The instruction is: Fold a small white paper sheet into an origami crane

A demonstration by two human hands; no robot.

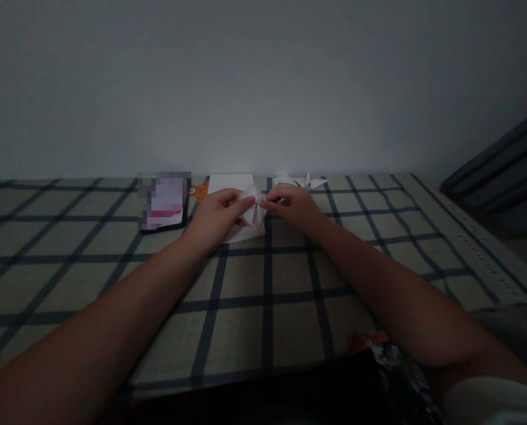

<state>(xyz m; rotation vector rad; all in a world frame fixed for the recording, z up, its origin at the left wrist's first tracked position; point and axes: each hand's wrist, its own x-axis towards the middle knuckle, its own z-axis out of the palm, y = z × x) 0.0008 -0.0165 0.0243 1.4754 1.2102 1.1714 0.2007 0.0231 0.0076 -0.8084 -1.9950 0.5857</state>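
Folded white paper (257, 222) between both hands, over checked cloth (241, 319).
Left hand (219, 213) grips it, thumb on top; right hand (293, 203) pinches its right edge. Smartphone (168, 200) left of left hand.

checked cloth (241, 330) and grey wall (263, 88) suggest a home.

2 bare hands (221, 211), 2 bare forearms (150, 280); pale, plain, rounded garment edge (494, 396) at lower right.

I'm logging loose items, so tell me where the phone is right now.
In the head view, the phone is left of centre on the checked cloth, near the wall, with the left hand, holding white paper, to its right.
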